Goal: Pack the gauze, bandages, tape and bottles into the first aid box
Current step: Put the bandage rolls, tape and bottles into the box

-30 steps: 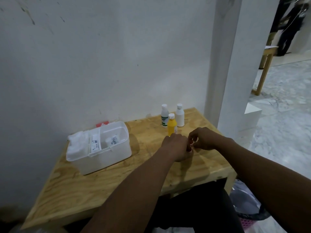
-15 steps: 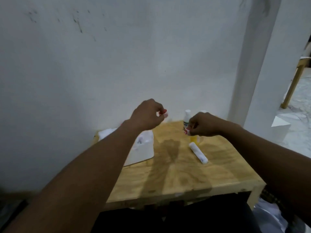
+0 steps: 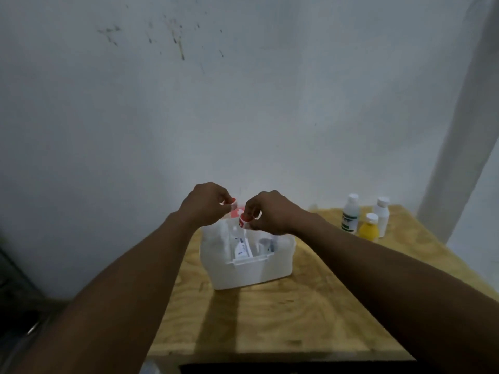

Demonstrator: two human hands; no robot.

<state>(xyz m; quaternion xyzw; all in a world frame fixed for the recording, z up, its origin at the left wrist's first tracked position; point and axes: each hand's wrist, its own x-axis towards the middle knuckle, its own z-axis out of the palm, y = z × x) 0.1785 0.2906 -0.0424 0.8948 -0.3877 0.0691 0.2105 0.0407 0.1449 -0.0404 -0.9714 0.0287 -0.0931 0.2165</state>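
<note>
The open white first aid box (image 3: 252, 271) stands on the wooden table (image 3: 270, 319), with white packets and gauze inside. Both hands hover just above its back rim. My left hand (image 3: 206, 205) pinches a small red-and-white tape roll (image 3: 233, 203). My right hand (image 3: 272, 213) pinches a second small red-and-white roll (image 3: 243, 220) over the box opening. A white bottle with a green label (image 3: 351, 215), a plain white bottle (image 3: 382, 215) and a yellow bottle (image 3: 369, 228) stand together at the table's back right, apart from the hands.
A red lid part with a white cross (image 3: 237, 211) shows behind the box between my hands. A white wall rises close behind the table, with a white pillar (image 3: 459, 157) at the right. The table's front edge is near my body.
Both hands have moved left from near the bottles to above the box, each carrying its small roll. The view has swung left; the white roll lying on the table is out of sight.
</note>
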